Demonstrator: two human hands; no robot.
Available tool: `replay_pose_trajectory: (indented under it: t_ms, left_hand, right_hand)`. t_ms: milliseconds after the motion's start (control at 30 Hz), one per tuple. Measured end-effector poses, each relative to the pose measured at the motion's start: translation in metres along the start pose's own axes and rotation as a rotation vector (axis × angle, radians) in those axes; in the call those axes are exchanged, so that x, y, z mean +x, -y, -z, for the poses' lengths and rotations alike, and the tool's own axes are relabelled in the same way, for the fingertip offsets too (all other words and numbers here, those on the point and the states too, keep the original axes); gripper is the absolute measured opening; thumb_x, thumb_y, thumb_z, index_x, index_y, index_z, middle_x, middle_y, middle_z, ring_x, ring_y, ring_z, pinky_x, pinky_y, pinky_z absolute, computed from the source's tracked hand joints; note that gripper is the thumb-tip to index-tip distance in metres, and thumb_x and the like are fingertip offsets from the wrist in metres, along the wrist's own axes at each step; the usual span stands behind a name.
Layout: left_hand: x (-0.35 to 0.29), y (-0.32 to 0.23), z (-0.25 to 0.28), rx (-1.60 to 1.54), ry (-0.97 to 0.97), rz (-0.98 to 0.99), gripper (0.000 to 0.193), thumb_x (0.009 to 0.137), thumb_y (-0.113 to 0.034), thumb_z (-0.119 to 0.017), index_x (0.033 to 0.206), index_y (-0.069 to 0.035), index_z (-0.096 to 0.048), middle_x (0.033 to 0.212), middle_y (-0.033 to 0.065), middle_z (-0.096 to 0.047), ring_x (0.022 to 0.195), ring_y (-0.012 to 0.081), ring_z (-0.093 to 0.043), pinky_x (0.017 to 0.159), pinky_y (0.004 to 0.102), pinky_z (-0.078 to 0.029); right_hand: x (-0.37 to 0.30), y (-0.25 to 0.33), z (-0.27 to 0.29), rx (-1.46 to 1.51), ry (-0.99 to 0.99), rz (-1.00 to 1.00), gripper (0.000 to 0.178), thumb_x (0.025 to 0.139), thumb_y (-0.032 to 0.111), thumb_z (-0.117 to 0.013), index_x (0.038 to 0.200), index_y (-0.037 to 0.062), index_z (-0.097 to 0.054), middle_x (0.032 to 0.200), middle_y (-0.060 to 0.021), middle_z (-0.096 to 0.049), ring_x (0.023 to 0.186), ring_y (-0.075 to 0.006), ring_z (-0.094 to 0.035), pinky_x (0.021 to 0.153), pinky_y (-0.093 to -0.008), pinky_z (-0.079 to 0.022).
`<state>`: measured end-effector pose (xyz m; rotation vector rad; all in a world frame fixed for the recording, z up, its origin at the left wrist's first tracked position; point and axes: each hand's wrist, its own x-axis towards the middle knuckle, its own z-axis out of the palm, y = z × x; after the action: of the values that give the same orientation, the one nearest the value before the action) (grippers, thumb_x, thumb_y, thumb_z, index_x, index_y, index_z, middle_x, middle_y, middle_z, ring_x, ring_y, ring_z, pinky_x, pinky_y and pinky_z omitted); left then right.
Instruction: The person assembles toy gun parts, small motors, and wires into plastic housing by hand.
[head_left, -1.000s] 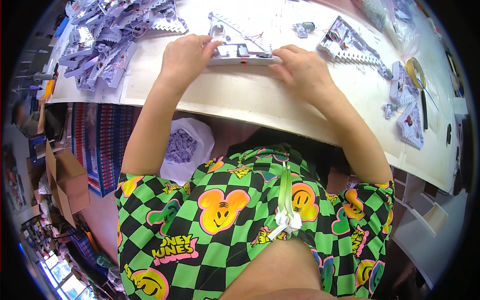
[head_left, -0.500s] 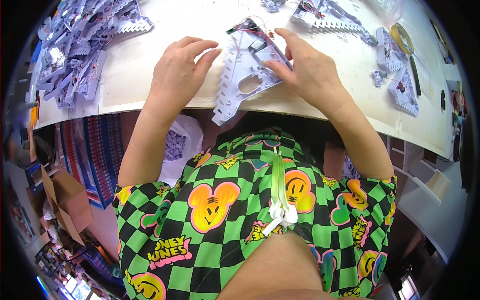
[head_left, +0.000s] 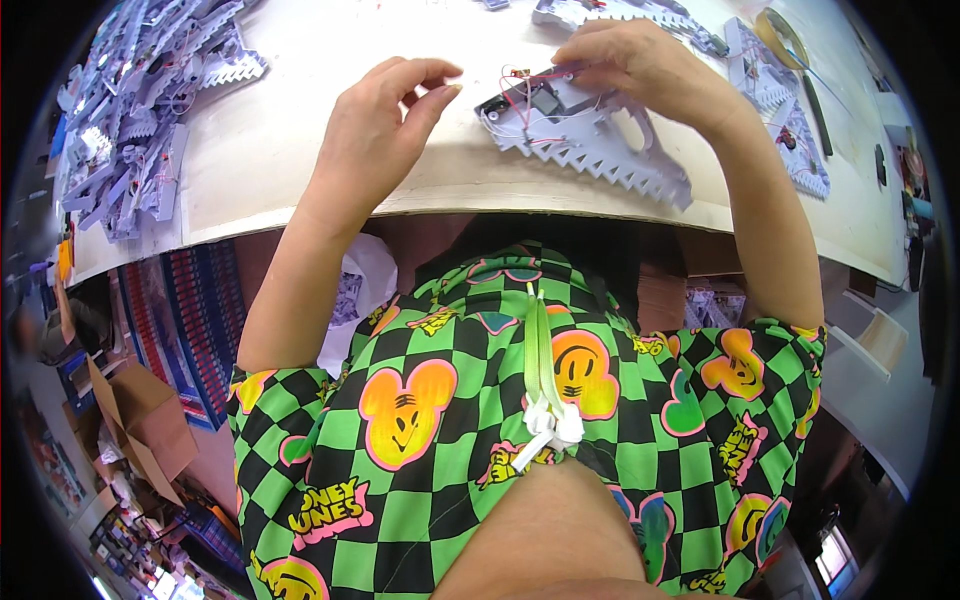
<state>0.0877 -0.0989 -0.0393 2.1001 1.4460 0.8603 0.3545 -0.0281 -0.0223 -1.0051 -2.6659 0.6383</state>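
Note:
A grey plastic toy housing half (head_left: 590, 142) with a saw-toothed edge is at the front of the table, turned so that its teeth face me. Inside it sit a dark block and thin red and white wires, which loop up at its left end. My right hand (head_left: 650, 72) grips its far edge from above, the fingertips partly hidden behind it. To the left, my left hand (head_left: 382, 118) hovers over the tabletop, holding nothing. Its fingers are curved, with a small gap between thumb and forefinger.
Many similar grey housings (head_left: 125, 120) lie heaped at the left of the white table (head_left: 290, 150). More wired housings (head_left: 797, 150) lie at the right, near a roll of tape (head_left: 780, 38) and a black stick-like tool (head_left: 816, 115). A white bag (head_left: 372, 270) hangs below the table edge.
The housing has been turned: its teeth faced left and now face me, and its wired end has swung to the left. My right hand has shifted to its far edge. My left hand moved slightly right.

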Motion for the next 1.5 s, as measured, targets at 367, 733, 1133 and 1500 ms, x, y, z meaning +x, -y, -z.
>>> replay_pose_trajectory:
  t_ms: [367, 733, 1133, 1500]
  left_hand:
    - [0.034, -0.004, -0.054, -0.096, 0.121, -0.048, 0.033, 0.079, -0.023, -0.073, 0.106, -0.005, -0.068, 0.093, 0.0103, -0.067, 0.071, 0.0201, -0.061, 0.069, 0.0320, -0.050]
    - [0.038, -0.019, -0.058, -0.246, 0.052, -0.125, 0.014, 0.084, -0.014, -0.070, 0.093, -0.004, -0.070, 0.085, 0.0006, -0.067, 0.069, 0.0083, -0.053, 0.065, 0.0228, -0.045]
    - [0.045, -0.023, -0.018, -0.755, 0.212, 0.215, 0.018, 0.097, -0.020, -0.054, 0.096, -0.002, -0.055, 0.082, -0.0004, -0.057, 0.073, 0.0083, -0.057, 0.070, 0.0242, -0.051]
    - [0.048, 0.016, -0.020, -1.518, 0.649, 0.395, 0.028, 0.099, -0.024, -0.048, 0.114, -0.001, -0.054, 0.093, 0.0053, -0.058, 0.082, 0.0124, -0.059, 0.082, 0.0316, -0.056]
  right_hand:
    - [-0.017, 0.001, 0.013, -0.113, -0.084, -0.027, 0.032, 0.077, 0.002, -0.063, 0.109, 0.0021, -0.064, 0.099, -0.0176, -0.066, 0.092, -0.0336, -0.063, 0.082, -0.0394, -0.050]
    - [-0.019, -0.001, -0.011, -0.196, -0.200, 0.022, 0.030, 0.081, 0.005, -0.057, 0.111, 0.0066, -0.063, 0.106, -0.0121, -0.064, 0.104, -0.0284, -0.057, 0.092, -0.0391, -0.040]
    - [-0.008, 0.007, -0.003, -0.066, -0.210, -0.073, 0.028, 0.081, 0.003, -0.056, 0.107, 0.0011, -0.064, 0.098, -0.0147, -0.066, 0.091, -0.0303, -0.063, 0.080, -0.0384, -0.049]
    - [0.007, 0.053, 0.000, 0.464, -0.219, -0.179, 0.026, 0.091, 0.011, -0.059, 0.112, -0.0036, -0.061, 0.083, -0.0098, -0.068, 0.071, -0.0130, -0.062, 0.066, -0.0260, -0.050]
